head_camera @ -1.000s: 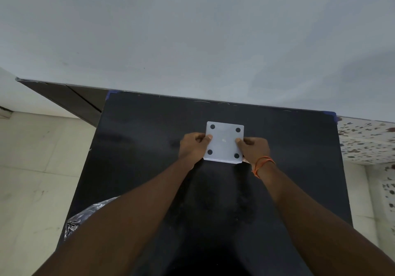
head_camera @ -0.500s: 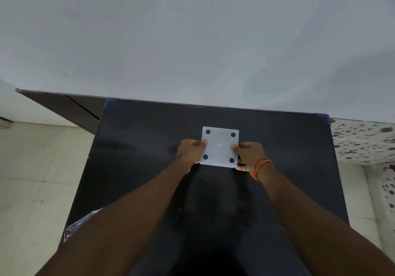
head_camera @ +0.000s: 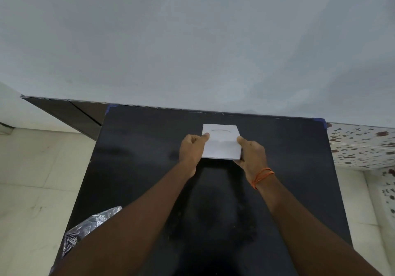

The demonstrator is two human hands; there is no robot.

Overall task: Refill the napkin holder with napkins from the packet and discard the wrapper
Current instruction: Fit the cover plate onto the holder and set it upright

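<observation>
Napkin holder [head_camera: 221,142]: a white square box with a thin curved slot near its far edge. It sits toward the far side of the black table [head_camera: 139,168], in the middle, between the two hands.
Left hand [head_camera: 190,151]: on the left side of the napkin holder. The thumb lies on the top near the slot. The other fingers are curled down by the left edge, so the hand grips the box.
Right hand [head_camera: 251,154]: on the right side of the napkin holder. The thumb presses on the top at the right edge. The other fingers are under or behind the box and I cannot see them well. The hand grips the box.
Orange string [head_camera: 261,177]: tied around the right wrist.
Wrapper [head_camera: 89,226]: shiny, crinkly plastic at the near left edge of the table, partly hidden by the left arm. It is well apart from the napkin holder.
Wall [head_camera: 192,40]: plain and pale, right behind the table.
Floor [head_camera: 32,179]: light tiles on the left side.
</observation>
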